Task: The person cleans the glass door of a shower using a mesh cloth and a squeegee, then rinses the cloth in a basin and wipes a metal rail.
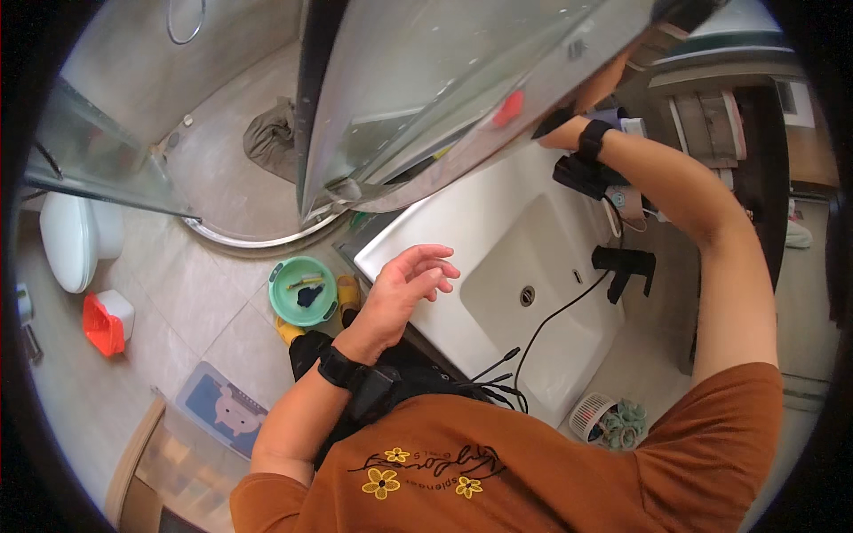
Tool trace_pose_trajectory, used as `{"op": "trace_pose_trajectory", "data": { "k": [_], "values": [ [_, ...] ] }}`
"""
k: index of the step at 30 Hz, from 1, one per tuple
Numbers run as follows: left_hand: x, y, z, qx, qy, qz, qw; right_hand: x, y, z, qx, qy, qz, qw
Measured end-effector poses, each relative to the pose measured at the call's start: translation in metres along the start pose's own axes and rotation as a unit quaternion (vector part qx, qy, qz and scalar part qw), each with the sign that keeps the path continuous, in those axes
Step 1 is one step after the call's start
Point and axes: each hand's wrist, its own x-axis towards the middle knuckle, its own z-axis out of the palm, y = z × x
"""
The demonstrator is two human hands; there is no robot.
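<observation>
Over the left edge of the white washbasin (460,213) my left hand (414,274) hovers with fingers loosely curled and apart, holding nothing. My right arm reaches forward past the basin's far side. There my right hand (563,135) is at the edge of a glass panel (426,100), which hides its fingers, so its grip cannot be made out. A small red patch (510,108) shows on the panel. Near my right wrist is a black device (578,174) with a black cable (560,308) running across the basin. The black tap (623,263) stands at the basin's right.
A curved shower enclosure (266,241) holds a crumpled dark cloth (272,140). On the floor are a green plastic basin (282,308), yellow slippers (348,293), a red-and-white bin (106,323) and a pig-patterned mat (223,406). A toilet (70,240) stands left, a white basket (590,412) right.
</observation>
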Motion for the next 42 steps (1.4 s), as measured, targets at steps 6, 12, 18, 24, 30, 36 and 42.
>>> {"op": "trace_pose_trajectory", "data": {
  "k": [6, 12, 18, 24, 30, 36, 42],
  "values": [
    [-0.006, -0.005, -0.001, 0.006, 0.01, 0.004, 1.0, 0.015, -0.001, 0.009, -0.061, -0.065, -0.001, 0.996],
    [-0.018, -0.005, 0.001, 0.027, 0.0, -0.007, 1.0, -0.012, 0.072, -0.001, -0.002, 0.064, -0.074, 0.995],
    [-0.019, -0.013, -0.009, 0.012, 0.015, -0.026, 0.999, -0.017, 0.022, -0.028, -0.038, -0.008, 0.017, 0.999],
    [-0.013, -0.008, 0.0, 0.034, 0.003, -0.027, 0.999, 0.003, -0.003, -0.014, -0.078, -0.084, 0.061, 0.991],
    [-0.013, -0.012, -0.003, 0.074, 0.018, -0.053, 0.996, -0.02, 0.039, -0.057, 0.014, -0.063, 0.104, 0.992],
    [-0.008, -0.02, -0.009, 0.061, 0.011, -0.056, 0.997, -0.023, 0.031, -0.06, 0.011, -0.036, 0.079, 0.996],
    [-0.01, -0.022, -0.012, 0.037, 0.013, -0.048, 0.998, -0.001, 0.016, -0.008, -0.001, 0.009, 0.063, 0.998]
  ]
}}
